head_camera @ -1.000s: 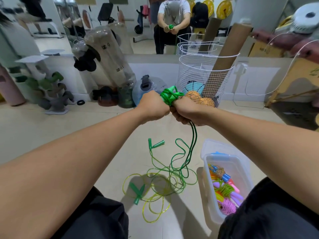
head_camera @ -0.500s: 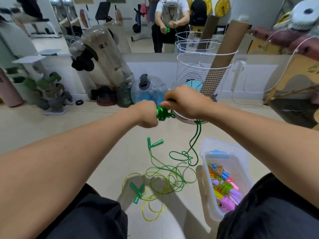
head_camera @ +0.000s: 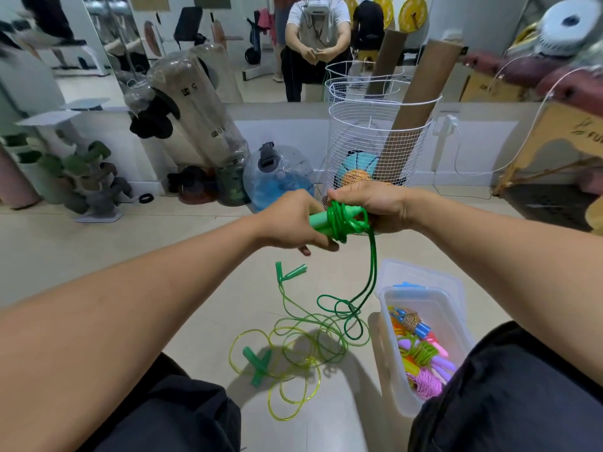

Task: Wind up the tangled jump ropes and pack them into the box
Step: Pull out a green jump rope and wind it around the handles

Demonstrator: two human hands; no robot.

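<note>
Above a pale tiled floor [head_camera: 202, 288], both forearms reach forward. The left hand [head_camera: 287, 221] and right hand [head_camera: 375, 203] close around the green handles [head_camera: 321, 220], wound with dark green rope [head_camera: 342, 223]. Its tail drops to tangled ropes [head_camera: 303, 344] beside the clear box [head_camera: 391, 363].

Both forearms extended forward, converging mid-view. Left hand [head_camera: 290, 223] fisted around something, knuckles up. Right hand [head_camera: 375, 203] palm-down, fingers curled closed, just beside left.

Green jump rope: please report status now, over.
Left hand and right hand grip green rope's handles. Cord partly wound; tail hangs into floor tangle. Box open.
</note>
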